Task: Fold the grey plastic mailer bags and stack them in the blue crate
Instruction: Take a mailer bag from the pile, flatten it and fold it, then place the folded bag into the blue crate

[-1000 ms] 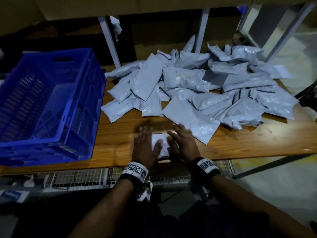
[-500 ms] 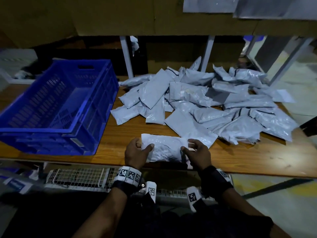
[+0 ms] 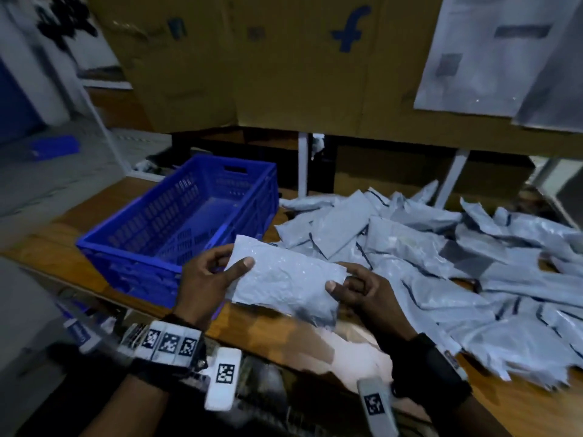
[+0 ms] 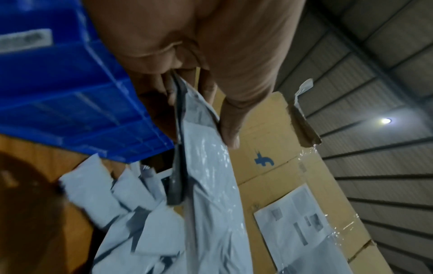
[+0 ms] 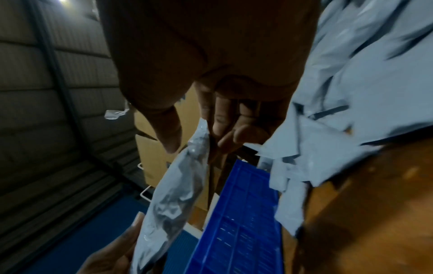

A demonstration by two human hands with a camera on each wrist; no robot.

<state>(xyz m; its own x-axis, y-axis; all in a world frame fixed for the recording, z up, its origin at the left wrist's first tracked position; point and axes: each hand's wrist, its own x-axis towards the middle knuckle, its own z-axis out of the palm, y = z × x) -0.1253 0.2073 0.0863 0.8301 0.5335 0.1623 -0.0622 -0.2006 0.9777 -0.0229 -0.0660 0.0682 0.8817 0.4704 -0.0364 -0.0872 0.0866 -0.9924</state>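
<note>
I hold the bag (image 3: 285, 287) above the table's (image 3: 252, 324) near edge, left hand (image 3: 206, 283) pinching its left end, right hand (image 3: 362, 294) pinching its right. The crate (image 3: 176, 244) (open-topped) sits just left; the pile (image 3: 441, 257) crowds the right.

crinkled glossy plastic mailer (image 3: 284, 285), wooden table (image 3: 520, 402)

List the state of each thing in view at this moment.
folded mailer bag: held in the air between both hands
left hand: pinches the bag's left end
right hand: pinches its right end
blue crate: on the table, no bags visible inside
mailer bag pile: loose, unfolded, on the table
</note>
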